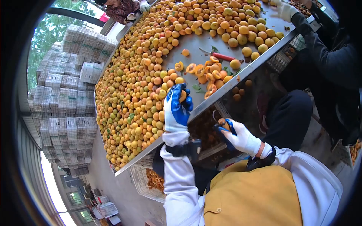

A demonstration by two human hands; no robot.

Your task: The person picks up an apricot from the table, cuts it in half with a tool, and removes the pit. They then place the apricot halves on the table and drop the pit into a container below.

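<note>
Gripping hand: left hand (176, 109), fingers clamped on apricot (183, 96) at bench (241, 71) edge
Right hand (241, 137): lower, beneath edge, fingers closed on small fruit piece (223, 122)
Heap (132, 90): just left of fingers

Stacked white crates (64, 101) left; red-handled knife (222, 57) on table (196, 45).

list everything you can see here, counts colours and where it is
whole apricots: too many to count, orange-yellow, heaped on the table
halved apricots: about a dozen, orange, bare patch near the table edge
knife: one, red handle, beside the halves
metal table: one, grey, tilted across the view
crates: many, white, stacked far side
co-workers' gloved hands: two, white, at the table's far end
apron: one, yellow, bottom
left hand: blue glove, grip on an apricot at the table edge
right hand: white glove, holds fruit below the table
</note>
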